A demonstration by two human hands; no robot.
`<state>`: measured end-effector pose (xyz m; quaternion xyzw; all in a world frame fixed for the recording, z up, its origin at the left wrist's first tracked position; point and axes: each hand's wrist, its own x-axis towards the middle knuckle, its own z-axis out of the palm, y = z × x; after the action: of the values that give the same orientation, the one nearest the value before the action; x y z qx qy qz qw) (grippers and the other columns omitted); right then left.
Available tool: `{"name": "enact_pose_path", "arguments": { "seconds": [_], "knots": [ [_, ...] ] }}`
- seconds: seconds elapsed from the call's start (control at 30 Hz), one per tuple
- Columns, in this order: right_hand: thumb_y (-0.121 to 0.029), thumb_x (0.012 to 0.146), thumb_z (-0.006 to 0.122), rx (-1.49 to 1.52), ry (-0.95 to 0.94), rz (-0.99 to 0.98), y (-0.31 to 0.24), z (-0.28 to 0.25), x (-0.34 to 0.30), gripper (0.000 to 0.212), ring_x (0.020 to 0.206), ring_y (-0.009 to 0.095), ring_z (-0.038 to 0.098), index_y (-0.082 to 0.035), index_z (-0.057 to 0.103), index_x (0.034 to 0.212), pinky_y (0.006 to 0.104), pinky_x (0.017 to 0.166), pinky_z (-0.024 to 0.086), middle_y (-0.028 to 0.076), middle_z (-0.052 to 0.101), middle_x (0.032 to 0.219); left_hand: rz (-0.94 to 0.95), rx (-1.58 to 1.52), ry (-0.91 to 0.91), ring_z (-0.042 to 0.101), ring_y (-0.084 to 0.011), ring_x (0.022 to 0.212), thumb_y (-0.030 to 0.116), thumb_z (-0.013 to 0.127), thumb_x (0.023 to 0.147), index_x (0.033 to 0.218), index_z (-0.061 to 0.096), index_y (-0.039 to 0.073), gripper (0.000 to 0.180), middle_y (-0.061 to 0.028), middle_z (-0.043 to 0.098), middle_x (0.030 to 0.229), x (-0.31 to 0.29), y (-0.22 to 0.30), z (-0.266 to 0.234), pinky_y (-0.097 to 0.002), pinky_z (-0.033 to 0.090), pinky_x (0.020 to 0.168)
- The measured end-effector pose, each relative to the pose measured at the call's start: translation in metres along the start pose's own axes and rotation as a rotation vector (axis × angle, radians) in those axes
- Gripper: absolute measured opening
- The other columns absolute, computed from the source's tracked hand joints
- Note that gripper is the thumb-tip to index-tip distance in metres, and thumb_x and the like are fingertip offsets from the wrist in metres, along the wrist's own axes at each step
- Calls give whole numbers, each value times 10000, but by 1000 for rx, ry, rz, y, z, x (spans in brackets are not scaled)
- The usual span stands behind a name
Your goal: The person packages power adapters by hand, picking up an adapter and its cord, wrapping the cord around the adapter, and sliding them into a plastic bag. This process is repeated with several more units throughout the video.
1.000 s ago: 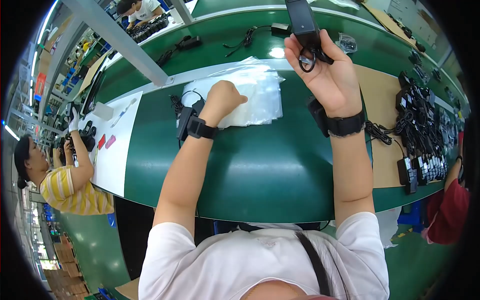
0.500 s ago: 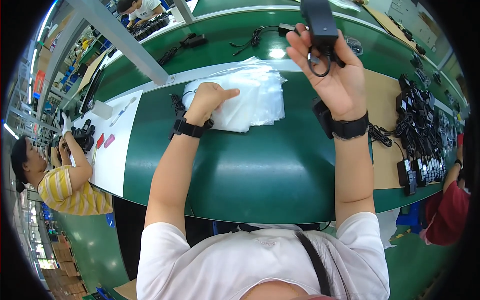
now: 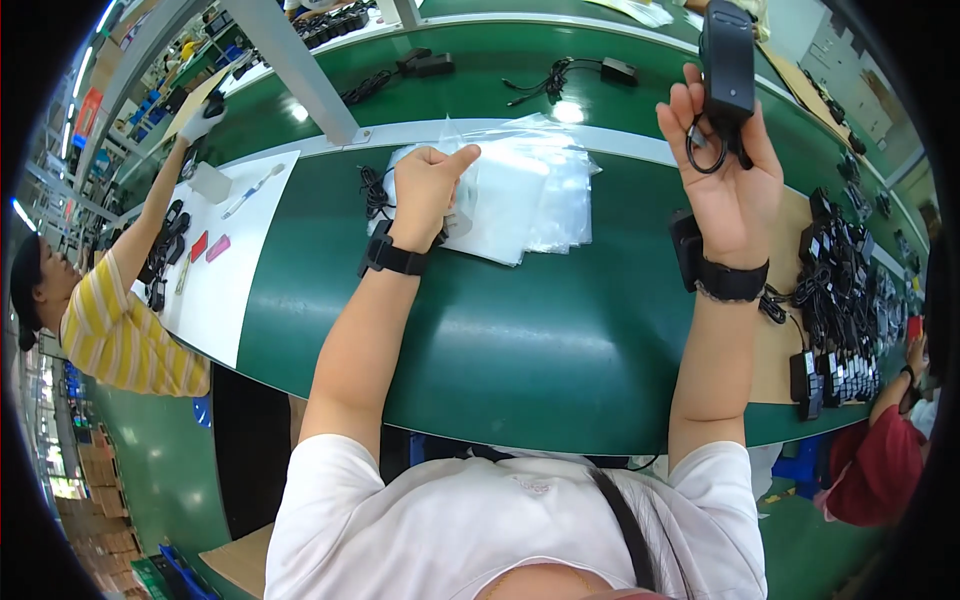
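Observation:
My right hand (image 3: 722, 170) is raised above the green table (image 3: 520, 340) and grips a black power adapter (image 3: 728, 62) with its coiled cord (image 3: 705, 150) looped under the fingers. My left hand (image 3: 428, 188) rests on a stack of clear plastic bags (image 3: 530, 195) at the table's middle, fingers pinching the top bag's left edge. Both wrists wear black bands.
Several black adapters with cords (image 3: 840, 300) lie on a brown board at the right. More adapters (image 3: 590, 72) sit on the far table. A person in a yellow striped shirt (image 3: 120, 330) works at the left by a white sheet (image 3: 230, 250). A grey post (image 3: 300, 70) stands at the back left.
My right hand has lifted the adapter higher and farther right. My left hand has slid right onto the bag stack and taken hold of the top bag's edge.

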<state>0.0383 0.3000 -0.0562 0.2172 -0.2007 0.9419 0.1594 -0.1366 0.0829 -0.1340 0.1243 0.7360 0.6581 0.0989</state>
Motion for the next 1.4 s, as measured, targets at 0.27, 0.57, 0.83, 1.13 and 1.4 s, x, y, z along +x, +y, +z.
{"name": "enact_pose_path", "arguments": {
  "seconds": [0.27,0.57,0.83,1.13,1.4],
  "knots": [
    [-256,920,438,-263,383,282,85,-16,2,343,759,216,566,36,464,1098,528,888,416,116,560,856,309,411,-165,447,-87,477,208,795,621,551,514,14,349,-17,508,521,-50,-3,23,-240,381,455],
    [-168,861,554,-624,401,218,121,-55,-3,295,706,151,548,26,504,1078,293,662,465,78,583,896,124,97,-72,410,-46,500,185,731,711,569,512,28,305,11,496,540,-45,12,-1,-209,328,441],
    [-118,738,652,-2028,-310,-81,132,-33,-13,523,856,361,553,-24,414,1195,367,716,457,185,562,983,172,-132,-85,454,-51,473,169,648,803,715,527,8,220,-4,532,571,-30,33,-18,-189,344,431],
    [-156,793,613,-1280,424,459,131,-27,-2,177,589,95,475,-5,535,838,263,551,425,30,513,656,470,263,-262,603,-187,538,138,643,774,726,557,-7,175,-125,601,606,-46,23,-2,-283,445,492],
    [-58,765,606,-1857,-19,-351,150,-53,-15,504,781,219,595,31,422,1226,315,692,480,115,598,911,585,31,-276,441,-36,528,103,641,802,716,531,4,171,-2,519,569,-69,26,15,-193,361,477]
  ]
}}
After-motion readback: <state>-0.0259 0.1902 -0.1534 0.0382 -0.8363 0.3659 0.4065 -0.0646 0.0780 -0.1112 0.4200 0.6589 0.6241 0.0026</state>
